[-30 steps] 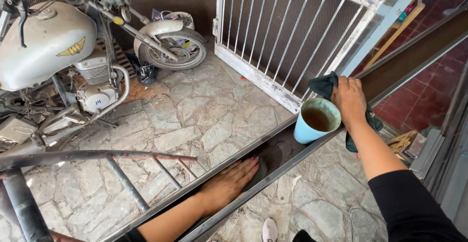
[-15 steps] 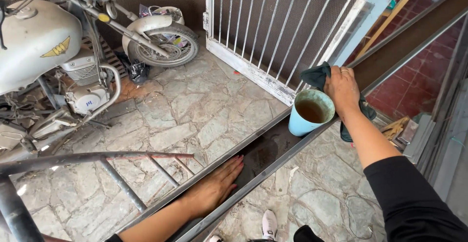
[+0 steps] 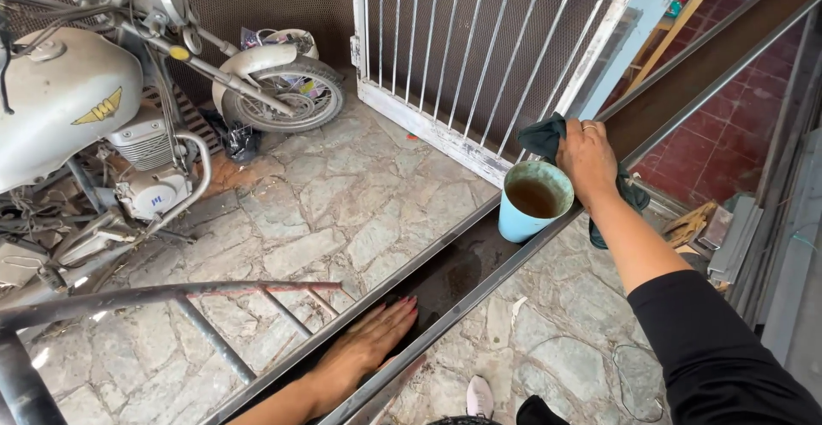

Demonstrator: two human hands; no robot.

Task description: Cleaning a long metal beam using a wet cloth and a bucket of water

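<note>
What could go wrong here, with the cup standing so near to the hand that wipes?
The blue cup, full of brown liquid, stands in the long metal channel right beside the right hand with the dark cloth; a wide wipe might tip it. The spill could run down toward the left hand, which lies flat in the channel.

One blue cup, one dark rag, one motorcycle, two hands (left, right).

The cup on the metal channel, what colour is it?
Light blue cup, brown liquid inside; head view.
</note>
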